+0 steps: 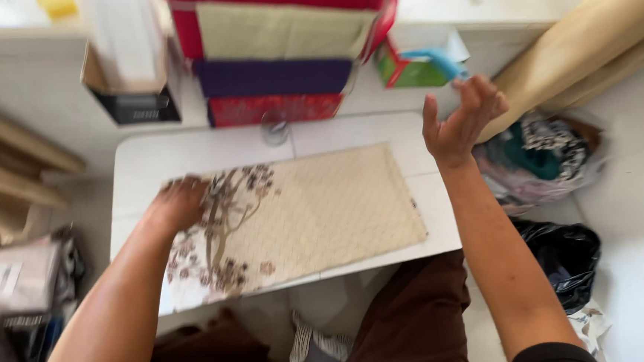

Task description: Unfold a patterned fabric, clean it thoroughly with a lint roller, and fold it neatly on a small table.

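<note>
Seen from above, looking down at a small white table (pixel 142 158) in the middle of the frame. Spread flat across it, a cream quilted cloth (pixel 324 211) with a brown branch-and-blossom pattern at its left end, reaching from lower left of centre to right of centre. Resting palm down on the patterned left end of the cloth, the left hand (pixel 179 203), fingers loosely curled, gripping nothing. Raised in the air at upper right of centre, the right hand (pixel 458 120), fingers spread apart and empty, clear of the cloth and just below a green tissue box (pixel 403 72). At the top centre, a stack of folded fabrics (pixel 277 57) in red, pale green and purple, touching the table's far edge. Just in front of the stack, a small clear jar (pixel 275 128), blurred. At upper left, a cardboard box (pixel 126 85). At right, a clear bag of mixed cloth (pixel 540 160), and below it a black plastic bag (pixel 565 255). At left edge, a blurred heap of bundled textiles (pixel 19 281).
</note>
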